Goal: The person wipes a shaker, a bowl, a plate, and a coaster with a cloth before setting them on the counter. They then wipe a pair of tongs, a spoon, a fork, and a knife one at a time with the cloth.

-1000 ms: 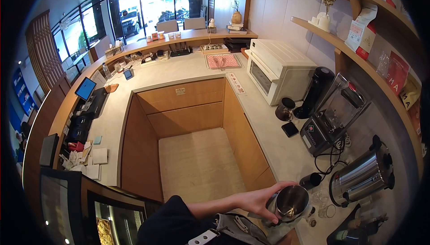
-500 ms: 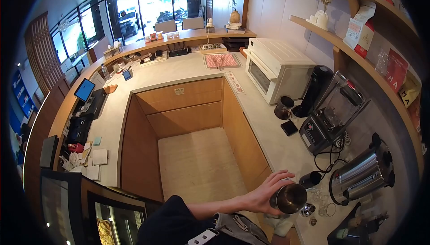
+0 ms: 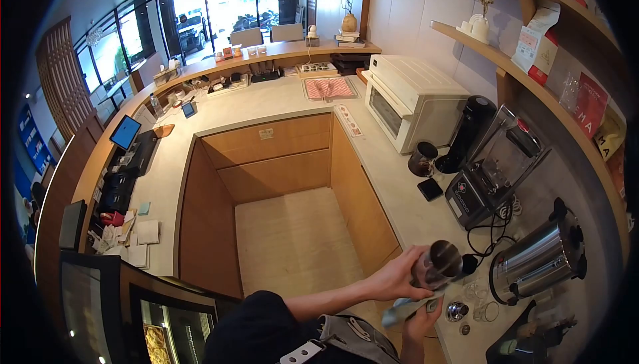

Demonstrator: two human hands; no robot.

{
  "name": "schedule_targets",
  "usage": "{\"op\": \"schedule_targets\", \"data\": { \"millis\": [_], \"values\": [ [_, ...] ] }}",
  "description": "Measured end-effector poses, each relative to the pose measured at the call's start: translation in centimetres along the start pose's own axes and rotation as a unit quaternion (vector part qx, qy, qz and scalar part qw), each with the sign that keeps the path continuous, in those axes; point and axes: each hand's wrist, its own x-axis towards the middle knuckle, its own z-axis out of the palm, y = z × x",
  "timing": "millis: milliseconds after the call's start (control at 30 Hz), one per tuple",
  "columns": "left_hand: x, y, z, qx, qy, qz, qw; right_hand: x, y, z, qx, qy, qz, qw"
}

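Holding the metal cup (image 3: 437, 265) is the work of my left hand (image 3: 399, 276): the thumb and the fingers curve around its side and press on it, so the mouth is left uncovered. The cup is in the air near the counter (image 3: 399, 184) edge, tilted, with its mouth turned up and somewhat to the right; this lean, I think, lets me look inside. My right hand (image 3: 419, 325) is just below, closed upon a greyish cloth (image 3: 397, 312), which I pinch between thumb and fingers while one part hangs loose to the left. The cloth is blurred, and I cannot tell whether it touches the bottom of the cup.

Just beside my hands, on the counter, stands a small metal lid (image 3: 457, 311), and near it a smaller cap (image 3: 464, 329); probably they are put there to be in easy reach. Next to them is a clear glass (image 3: 489, 311). A black cup (image 3: 470, 264) is partly hidden behind the metal one, and whether the two touch, I cannot say.

Farther out, the steel urn (image 3: 540, 257) and the blender (image 3: 476, 197) stand toward the wall, perhaps so that the front strip is free for handwork. The blender's black cable (image 3: 474, 243) lies loosely between them.
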Motion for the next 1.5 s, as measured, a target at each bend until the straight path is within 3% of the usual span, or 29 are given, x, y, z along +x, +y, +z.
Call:
{"op": "schedule_targets", "data": {
  "millis": [67,100,200,233,367,467,567,667,833,967,1067,1200,1300,1433,1500],
  "values": [
    [0.2,1.1,-0.8,0.027,-0.088,-0.069,0.993,-0.2,-0.2,0.2,0.107,0.036,-0.014,0.993],
    [0.0,0.7,-0.9,0.04,-0.112,-0.036,0.992,-0.1,-0.7,0.3,0.078,0.003,-0.038,0.996],
    [-0.9,1.6,-1.7,-0.126,-0.216,-0.047,0.967,0.7,-3.2,-0.2,0.168,-0.141,-0.018,0.976],
    [-1.2,1.2,-1.7,-0.196,-0.226,-0.037,0.954,1.5,-2.2,-1.9,0.205,-0.156,-0.01,0.966],
    [-1.1,0.8,-1.4,-0.2,-0.176,-0.039,0.963,0.9,-2.1,-3.2,0.341,-0.096,0.077,0.932],
    [-1.1,-0.2,-0.5,-0.262,-0.136,-0.013,0.955,0.8,-1.6,-2.7,0.302,-0.078,0.07,0.948],
    [-1.3,0.5,0.2,-0.236,-0.075,-0.031,0.968,0.8,-1.2,-2.6,0.24,-0.075,0.041,0.967],
    [-1.8,2.6,0.0,-0.113,-0.023,0.058,0.992,1.7,-1.6,-2.6,0.175,-0.097,0.01,0.98],
    [-1.2,0.1,-0.1,-0.297,-0.041,0.056,0.952,2.9,-2.0,-0.7,0.033,-0.11,-0.034,0.993],
    [0.5,-1.8,-0.8,-0.406,-0.134,-0.006,0.904,2.8,-1.5,0.4,-0.04,-0.129,-0.053,0.989],
    [-0.4,0.2,-1.2,-0.412,-0.187,-0.07,0.889,2.1,-1.6,-0.6,-0.07,-0.153,-0.062,0.984],
    [-0.6,0.6,-0.8,-0.352,-0.122,-0.062,0.926,1.9,-2.0,-1.4,-0.092,-0.154,-0.076,0.981],
    [-0.9,2.1,-1.7,-0.208,-0.073,-0.011,0.975,2.1,-1.8,-0.8,-0.095,-0.126,-0.099,0.982],
    [-0.6,2.2,-5.5,-0.258,-0.177,-0.007,0.95,2.5,-1.3,1.1,-0.105,-0.072,-0.131,0.983],
    [-0.4,1.4,-6.1,-0.24,-0.179,-0.027,0.954,2.8,-1.0,2.3,-0.113,-0.046,-0.141,0.982]
  ]
}}
